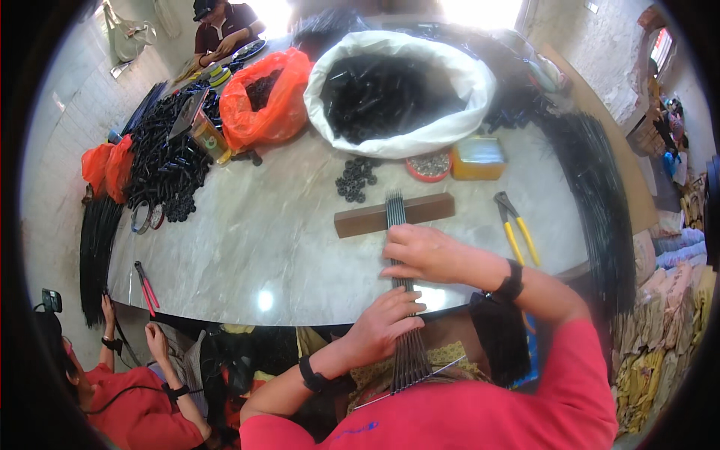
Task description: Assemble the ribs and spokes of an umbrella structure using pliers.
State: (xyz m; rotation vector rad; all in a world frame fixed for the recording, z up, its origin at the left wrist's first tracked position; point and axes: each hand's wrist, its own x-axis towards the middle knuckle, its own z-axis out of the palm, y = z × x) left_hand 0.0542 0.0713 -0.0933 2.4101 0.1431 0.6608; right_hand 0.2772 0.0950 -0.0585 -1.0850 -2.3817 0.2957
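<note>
A bundle of thin dark rods point(409, 352) runs from my lap over the table's front edge. Its far tips lie across a long brown block point(431, 208). My right hand point(424, 253) is closed around the rods just in front of the block, fingers curled. Nearer to me, my left hand point(381, 326) grips the same bundle at the table edge. The rods fan out slightly at the lap end, where a thin light rod point(442, 372) crosses them. Small black caps point(355, 180) lie in a loose heap beyond the block.
Yellow-handled pincers point(517, 229) lie at right; red-handled pincers point(145, 287) at left. Behind stand a white sack point(472, 112) of black parts, an orange bag point(289, 105), a red dish point(428, 166) and a yellow box point(478, 159). Long rods point(600, 195) line the right edge. Co-workers sit left and across.
</note>
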